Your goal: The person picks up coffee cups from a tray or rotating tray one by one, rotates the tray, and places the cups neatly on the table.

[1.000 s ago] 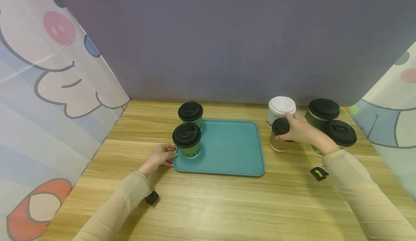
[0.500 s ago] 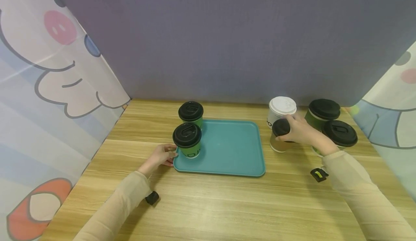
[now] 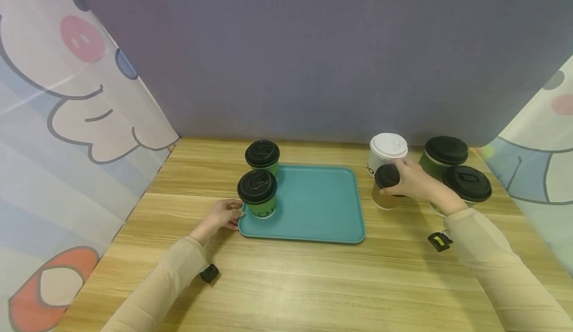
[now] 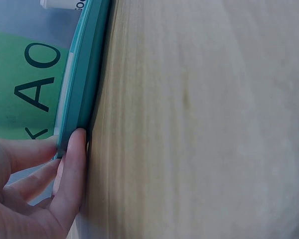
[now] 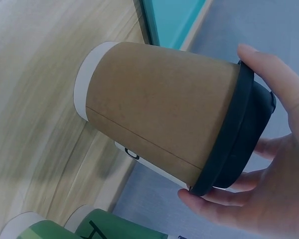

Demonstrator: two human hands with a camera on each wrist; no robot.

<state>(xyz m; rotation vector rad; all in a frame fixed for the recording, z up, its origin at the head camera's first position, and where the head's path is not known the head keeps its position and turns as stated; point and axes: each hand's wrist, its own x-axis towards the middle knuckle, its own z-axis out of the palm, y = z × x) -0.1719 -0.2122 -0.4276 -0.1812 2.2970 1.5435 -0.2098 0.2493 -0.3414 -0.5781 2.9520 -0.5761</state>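
My left hand (image 3: 219, 215) pinches the left front corner of a teal tray (image 3: 318, 207); in the left wrist view the thumb and fingers (image 4: 74, 164) lie on either side of its rim. A green paper coffee cup (image 3: 263, 208) with a black lid stands upright on the tray beside that hand. Behind it is a second green coffee cup (image 3: 262, 155), its base hidden. My right hand (image 3: 414, 179) grips the black lid of a brown coffee cup (image 5: 159, 109) from above, thumb and fingers on opposite sides of the lid. The brown cup is upright, right of the tray.
Behind the brown cup stands a white-lidded cup (image 3: 388, 147). Two green cups with black lids, one farther back (image 3: 445, 153) and one nearer (image 3: 467, 183), are close to my right wrist. A grey partition (image 3: 313, 63) rises behind the wooden table (image 3: 295, 287).
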